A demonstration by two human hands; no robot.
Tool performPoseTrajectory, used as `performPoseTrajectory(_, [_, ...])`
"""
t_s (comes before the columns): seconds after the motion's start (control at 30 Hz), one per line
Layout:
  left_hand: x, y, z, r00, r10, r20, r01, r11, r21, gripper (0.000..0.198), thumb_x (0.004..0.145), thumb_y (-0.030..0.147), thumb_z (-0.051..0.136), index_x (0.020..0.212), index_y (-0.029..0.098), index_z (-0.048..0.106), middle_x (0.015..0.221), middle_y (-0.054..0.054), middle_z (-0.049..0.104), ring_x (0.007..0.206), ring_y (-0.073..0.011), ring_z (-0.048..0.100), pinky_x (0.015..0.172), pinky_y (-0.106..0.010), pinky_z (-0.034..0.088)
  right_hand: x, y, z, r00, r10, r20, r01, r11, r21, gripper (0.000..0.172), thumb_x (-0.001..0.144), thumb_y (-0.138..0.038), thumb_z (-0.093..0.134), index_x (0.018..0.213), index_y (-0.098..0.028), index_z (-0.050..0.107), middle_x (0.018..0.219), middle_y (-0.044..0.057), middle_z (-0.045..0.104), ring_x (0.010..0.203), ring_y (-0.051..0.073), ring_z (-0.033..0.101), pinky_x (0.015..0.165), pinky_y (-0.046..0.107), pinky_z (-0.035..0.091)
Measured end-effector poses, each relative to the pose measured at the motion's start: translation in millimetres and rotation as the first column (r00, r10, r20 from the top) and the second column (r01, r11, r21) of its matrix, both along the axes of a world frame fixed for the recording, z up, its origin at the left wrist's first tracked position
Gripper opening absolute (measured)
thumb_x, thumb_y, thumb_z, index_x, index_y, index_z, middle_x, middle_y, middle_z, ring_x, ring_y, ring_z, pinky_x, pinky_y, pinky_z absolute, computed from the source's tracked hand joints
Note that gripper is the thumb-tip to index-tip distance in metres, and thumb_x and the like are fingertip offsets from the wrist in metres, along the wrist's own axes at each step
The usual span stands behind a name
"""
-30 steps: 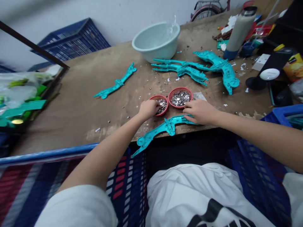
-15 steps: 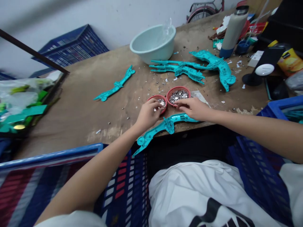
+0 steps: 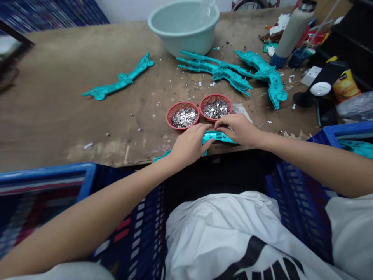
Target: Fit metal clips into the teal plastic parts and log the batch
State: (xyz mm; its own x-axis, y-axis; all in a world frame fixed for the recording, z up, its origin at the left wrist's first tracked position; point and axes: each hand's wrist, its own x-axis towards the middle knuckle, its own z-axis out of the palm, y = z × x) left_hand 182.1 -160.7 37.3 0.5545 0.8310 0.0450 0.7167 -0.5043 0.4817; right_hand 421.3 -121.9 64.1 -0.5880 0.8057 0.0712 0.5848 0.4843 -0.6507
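Observation:
A turquoise plastic part (image 3: pixel 217 136) lies along the table's near edge, mostly covered by my hands. My left hand (image 3: pixel 189 144) is closed round its middle, fingers on the far side and thumb on the near side. Over its right end, my right hand (image 3: pixel 240 129) is pinched, its fingertips low at the part; whatever they hold is too small to see. Just beyond my hands are two red baskets, the left basket (image 3: pixel 168 119) and the right basket (image 3: pixel 230 104), both holding small shiny metal pieces.
More turquoise parts lie on the table: one part (image 3: pixel 125 80) at left, several (image 3: pixel 217 72) behind the baskets. A pale green basin (image 3: pixel 186 39) stands at the back. A bottle (image 3: pixel 294 35) and a black stand (image 3: pixel 303 99) are at right. Blue crates (image 3: pixel 87 179) flank me.
Both hands have moved from the red baskets to the turquoise part at the table edge. My left hand now grips that part. The camera view has shifted and tilted downward.

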Motion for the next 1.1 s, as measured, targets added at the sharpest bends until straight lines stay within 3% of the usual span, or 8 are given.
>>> performPoseTrajectory(0.07, [1, -4, -14.0, 0.976, -0.111, -0.188, 0.101, 0.993, -0.062, 0.070, 0.107, 0.040, 0.069, 0.168, 0.011, 0.050, 0.174, -0.025, 0.050, 0.162, -0.0396, 0.048, 0.130, -0.055, 0.045, 10, 11, -6.7, 0.996, 0.035, 0.078, -0.033, 0.999, -0.023, 0.023, 0.098, -0.020, 0.061, 0.104, -0.021, 0.083, 0.104, 0.008, 0.085, 0.094, 0.024, 0.075, 0.090, 0.034, 0.053])
performPoseTrajectory(0.13, [1, -9, -24.8, 0.921, -0.237, -0.308, 0.217, 0.971, -0.099, 0.072, 0.109, 0.034, 0.064, 0.174, 0.013, 0.042, 0.184, -0.024, 0.031, 0.171, -0.0422, 0.032, 0.137, -0.060, 0.034, 19, 20, -14.0, 0.987, 0.096, 0.130, -0.086, 0.993, -0.080, 0.024, 0.098, -0.019, 0.060, 0.103, -0.020, 0.083, 0.102, 0.008, 0.084, 0.092, 0.023, 0.075, 0.089, 0.033, 0.053])
performPoseTrajectory(0.2, [-1, -13, -30.0, 0.877, -0.338, -0.342, 0.324, 0.941, -0.101, 0.068, 0.111, 0.027, 0.058, 0.176, 0.018, 0.041, 0.187, -0.020, 0.026, 0.174, -0.0393, 0.025, 0.140, -0.059, 0.026, 25, 26, -20.9, 0.976, 0.168, 0.139, -0.149, 0.979, -0.137, 0.024, 0.097, -0.020, 0.060, 0.102, -0.021, 0.084, 0.101, 0.008, 0.084, 0.092, 0.023, 0.075, 0.089, 0.033, 0.054])
performPoseTrajectory(0.3, [-3, -14, -29.7, 0.846, -0.424, -0.325, 0.411, 0.905, -0.111, 0.072, 0.110, 0.033, 0.064, 0.177, 0.023, 0.040, 0.188, -0.016, 0.024, 0.175, -0.0379, 0.020, 0.142, -0.060, 0.021, 29, 26, -28.8, 0.962, 0.247, 0.116, -0.223, 0.956, -0.191, 0.022, 0.097, -0.025, 0.062, 0.102, -0.022, 0.083, 0.104, 0.008, 0.084, 0.094, 0.023, 0.075, 0.090, 0.034, 0.055])
performPoseTrajectory(0.4, [-4, -13, -28.1, 0.851, -0.425, -0.309, 0.405, 0.905, -0.130, 0.079, 0.107, 0.043, 0.068, 0.178, 0.025, 0.038, 0.188, -0.016, 0.023, 0.176, -0.0395, 0.019, 0.141, -0.061, 0.019, 29, 22, -32.8, 0.950, 0.289, 0.117, -0.256, 0.938, -0.235, 0.019, 0.097, -0.026, 0.064, 0.101, -0.022, 0.083, 0.105, 0.009, 0.083, 0.095, 0.024, 0.074, 0.092, 0.036, 0.056])
performPoseTrajectory(0.57, [-3, -13, -33.2, 0.857, -0.420, -0.298, 0.402, 0.907, -0.123, 0.074, 0.111, 0.040, 0.060, 0.179, 0.023, 0.035, 0.189, -0.015, 0.021, 0.177, -0.0378, 0.015, 0.142, -0.061, 0.017, 28, 18, -34.0, 0.941, 0.315, 0.126, -0.279, 0.930, -0.238, 0.019, 0.097, -0.025, 0.062, 0.100, -0.022, 0.081, 0.105, 0.009, 0.082, 0.095, 0.024, 0.074, 0.092, 0.036, 0.056])
performPoseTrajectory(0.93, [-6, -12, -41.5, 0.865, -0.428, -0.263, 0.432, 0.901, -0.042, 0.070, 0.113, 0.036, 0.057, 0.178, 0.018, 0.037, 0.187, -0.020, 0.022, 0.174, -0.0419, 0.023, 0.140, -0.065, 0.025, 29, 6, -36.4, 0.864, 0.416, 0.284, -0.456, 0.885, 0.090, 0.030, 0.109, -0.022, 0.051, 0.108, -0.012, 0.079, 0.099, 0.016, 0.077, 0.089, 0.026, 0.071, 0.080, 0.036, 0.052])
performPoseTrajectory(1.1, [-6, -12, -43.5, 0.881, -0.416, -0.225, 0.419, 0.907, -0.037, 0.071, 0.111, 0.034, 0.062, 0.177, 0.019, 0.041, 0.187, -0.019, 0.025, 0.174, -0.0417, 0.025, 0.140, -0.064, 0.026, 28, 3, -36.1, 0.804, 0.412, 0.428, -0.508, 0.851, 0.135, 0.037, 0.113, -0.023, 0.045, 0.113, -0.010, 0.080, 0.100, 0.017, 0.077, 0.087, 0.025, 0.069, 0.075, 0.035, 0.047])
